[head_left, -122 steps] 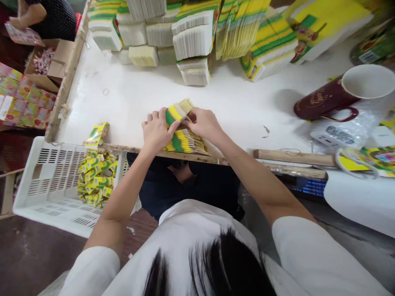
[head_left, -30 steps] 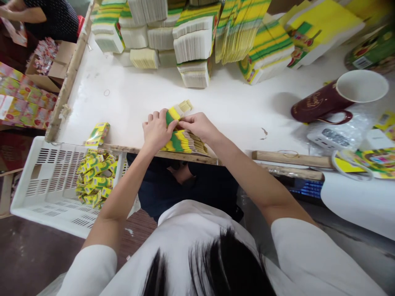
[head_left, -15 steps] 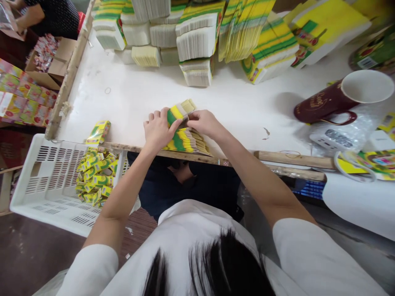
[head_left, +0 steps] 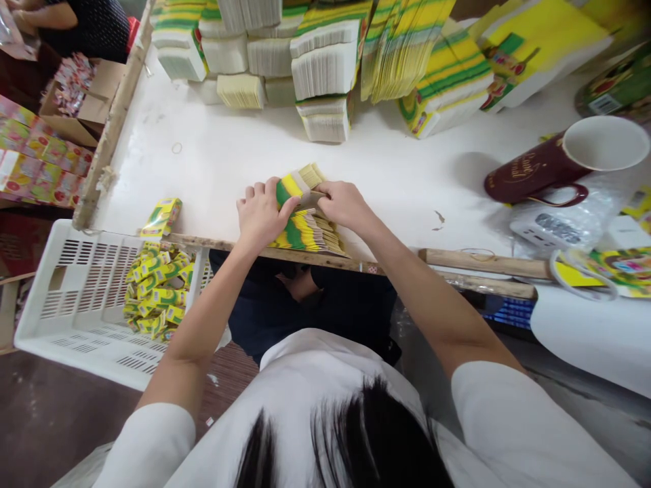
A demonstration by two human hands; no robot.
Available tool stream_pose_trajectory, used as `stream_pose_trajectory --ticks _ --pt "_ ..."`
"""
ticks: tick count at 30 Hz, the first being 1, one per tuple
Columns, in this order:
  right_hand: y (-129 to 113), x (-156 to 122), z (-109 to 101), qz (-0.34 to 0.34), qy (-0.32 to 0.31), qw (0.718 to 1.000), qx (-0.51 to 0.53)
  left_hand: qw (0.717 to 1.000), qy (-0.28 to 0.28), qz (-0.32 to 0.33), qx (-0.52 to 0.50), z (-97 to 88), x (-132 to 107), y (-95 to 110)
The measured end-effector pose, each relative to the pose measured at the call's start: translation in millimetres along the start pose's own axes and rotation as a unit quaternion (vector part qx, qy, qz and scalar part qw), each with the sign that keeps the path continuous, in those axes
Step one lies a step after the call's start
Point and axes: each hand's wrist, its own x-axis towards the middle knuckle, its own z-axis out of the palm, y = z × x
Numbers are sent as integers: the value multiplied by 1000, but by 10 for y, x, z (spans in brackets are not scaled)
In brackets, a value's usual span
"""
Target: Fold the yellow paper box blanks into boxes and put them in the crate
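Observation:
My left hand is closed around the left side of a small yellow-and-green carton, its thumb lying across the near face. At the carton's right side, my right hand has its fingers bent in a pinch by the pale end flaps. Whether those fingertips grip a flap or only press on it is hard to see. Below both hands, a fanned stack of flat yellow-and-green cartons lies along the table's front edge.
Stacks of flat cartons line the back of the white table. A maroon mug stands at right. At lower left, a white basket contains folded yellow cartons; one box sits on the table corner. Another person's arm shows at upper left.
My right hand has shifted slightly right and its fingers are more curled at the carton's end. My left hand stays in place on the carton.

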Motion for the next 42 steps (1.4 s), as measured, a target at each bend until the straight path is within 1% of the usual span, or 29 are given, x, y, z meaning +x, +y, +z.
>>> stream_pose_trajectory --ticks 8,18,29,42 --pt "25 -40 13 5 7 1000 18 1000 8 5 -1 3 1 3" --pt "28 -69 21 12 4 1000 8 1000 14 8 -1 21 -1 -4" --pt "4 -67 9 19 -6 1000 7 1000 4 6 7 10 -7 5" --pt "3 -79 6 20 -3 1000 13 1000 12 4 3 10 -4 6"
